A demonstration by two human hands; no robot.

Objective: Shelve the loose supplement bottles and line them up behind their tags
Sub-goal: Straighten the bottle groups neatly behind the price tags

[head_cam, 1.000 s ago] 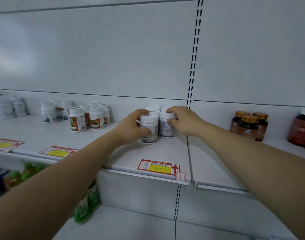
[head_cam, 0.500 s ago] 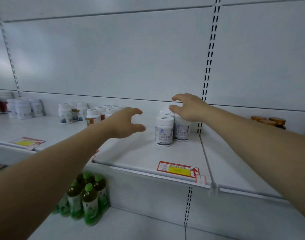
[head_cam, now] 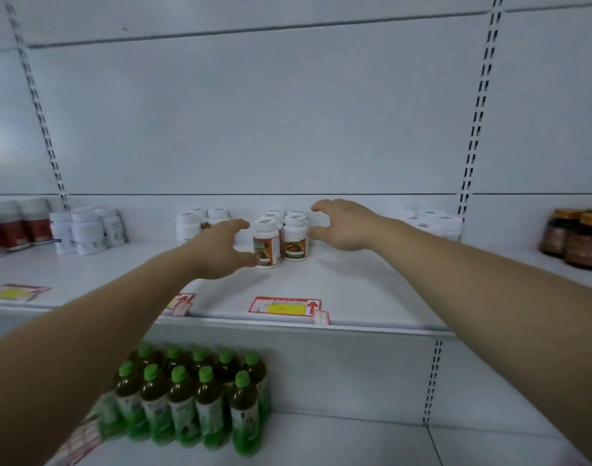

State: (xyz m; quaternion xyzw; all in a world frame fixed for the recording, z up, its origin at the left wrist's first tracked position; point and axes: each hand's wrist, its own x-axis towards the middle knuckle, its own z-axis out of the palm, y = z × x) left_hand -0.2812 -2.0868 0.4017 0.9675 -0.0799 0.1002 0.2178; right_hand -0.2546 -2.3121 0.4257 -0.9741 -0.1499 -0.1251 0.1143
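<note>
A cluster of white bottles with orange labels (head_cam: 281, 238) stands in two short rows on the white shelf (head_cam: 355, 284), behind a red and yellow price tag (head_cam: 284, 307). My left hand (head_cam: 220, 247) reaches in on their left, fingers spread in a loose curve, its lower fingers just short of the front left bottle; contact is unclear. My right hand (head_cam: 341, 223) hovers on their right, spread the same way, holding nothing. The white bottles with blue labels (head_cam: 435, 222) that both hands were on now stand further right, partly hidden behind my right forearm.
More white bottles (head_cam: 86, 230) and red-labelled ones (head_cam: 15, 227) stand at the left, another white group (head_cam: 200, 220) behind my left hand, and brown jars with gold lids (head_cam: 580, 237) at the right. Green-capped drink bottles (head_cam: 193, 398) fill the shelf below.
Both hands let go of the blue-labelled white bottles and moved left along the shelf. They now flank the orange-labelled group, and the view has swung left with them.
</note>
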